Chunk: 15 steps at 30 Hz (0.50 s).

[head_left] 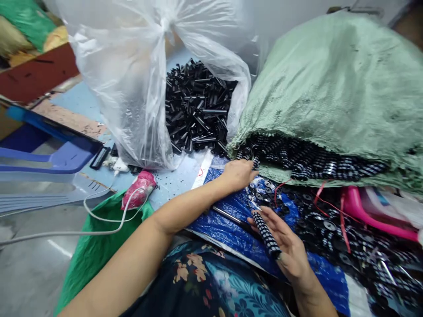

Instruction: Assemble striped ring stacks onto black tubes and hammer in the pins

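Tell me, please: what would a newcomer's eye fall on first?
Probably the bulging pale-green woven sack, upper right, its mouth showing dark patterned cylinders. Left of it, a translucent plastic bag opens on piled glossy black pieces. Below the sack, the right hand holds a black-and-white patterned cylinder.

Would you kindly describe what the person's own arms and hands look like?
The left hand and right hand are ungloved, with no watch showing. No sleeve covers the left forearm or right forearm. The garment is dark, printed with peach flowers and teal leaves.
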Tool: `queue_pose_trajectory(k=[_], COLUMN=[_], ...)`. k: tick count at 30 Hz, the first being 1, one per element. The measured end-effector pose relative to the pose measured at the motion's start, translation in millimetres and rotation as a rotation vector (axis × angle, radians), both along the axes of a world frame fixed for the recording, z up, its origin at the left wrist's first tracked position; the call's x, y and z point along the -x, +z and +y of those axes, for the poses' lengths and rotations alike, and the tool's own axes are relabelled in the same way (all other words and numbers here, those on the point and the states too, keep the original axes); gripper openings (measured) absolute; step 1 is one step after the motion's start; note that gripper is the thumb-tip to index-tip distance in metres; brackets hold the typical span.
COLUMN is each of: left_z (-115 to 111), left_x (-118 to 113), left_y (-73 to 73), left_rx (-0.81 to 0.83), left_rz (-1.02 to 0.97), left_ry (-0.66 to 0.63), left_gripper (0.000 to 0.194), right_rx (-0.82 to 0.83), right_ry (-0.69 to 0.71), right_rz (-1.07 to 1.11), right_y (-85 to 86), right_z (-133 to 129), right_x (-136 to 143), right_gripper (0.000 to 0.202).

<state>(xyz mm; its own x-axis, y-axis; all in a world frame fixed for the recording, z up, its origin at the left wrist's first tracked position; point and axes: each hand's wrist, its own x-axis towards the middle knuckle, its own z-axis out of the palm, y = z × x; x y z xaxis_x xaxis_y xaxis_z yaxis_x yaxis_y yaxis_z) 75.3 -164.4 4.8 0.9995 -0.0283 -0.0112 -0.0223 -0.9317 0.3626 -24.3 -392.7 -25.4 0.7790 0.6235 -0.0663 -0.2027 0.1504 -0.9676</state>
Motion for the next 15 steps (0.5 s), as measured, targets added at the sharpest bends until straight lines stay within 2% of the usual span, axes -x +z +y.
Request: queue_pose_trajectory(k=[2,6,8,10,12,15], left_z=[23.8,101.0,132.2,149.6,156.5,159.1], left_x=[8.1,10.0,5.5,0.4,-3.3,0.0], left_y=[4.9,16.1,17.4,17.4,19.7,30.9], left_rx=[-0.021,-0.259,-0.321,-0.330,-0.333,-0.304], left_rz=[-0.090,-0.196,-0.142,-0.086,-0.075,-0.160], left_ry=[0.037,0.354,0.366,0.316,0.305,0.351], left_gripper=[0.039,0.027,0.026,0.026,0.029,0.033], right_rx=[-0.038,-0.065,-0.048,-0.015,0.026,0.124], right_ry=[0.033,0.054,0.055,0.071,0.082,0.086], right_rz=[0.040,0.085,0.114,0.124,0.098,0.051], right_y=[-4.0,-3.3,-3.8,-8.5,-15.9,-22.6], right_z=[-7.4,-8.5,0.1,10.8,17.6,14.3], right_x=[-6.2,-12.5,-10.5,-6.6,-4.1,-10.9], right_gripper=[0.086,0.083,0.085,0.089,0.090,0.076])
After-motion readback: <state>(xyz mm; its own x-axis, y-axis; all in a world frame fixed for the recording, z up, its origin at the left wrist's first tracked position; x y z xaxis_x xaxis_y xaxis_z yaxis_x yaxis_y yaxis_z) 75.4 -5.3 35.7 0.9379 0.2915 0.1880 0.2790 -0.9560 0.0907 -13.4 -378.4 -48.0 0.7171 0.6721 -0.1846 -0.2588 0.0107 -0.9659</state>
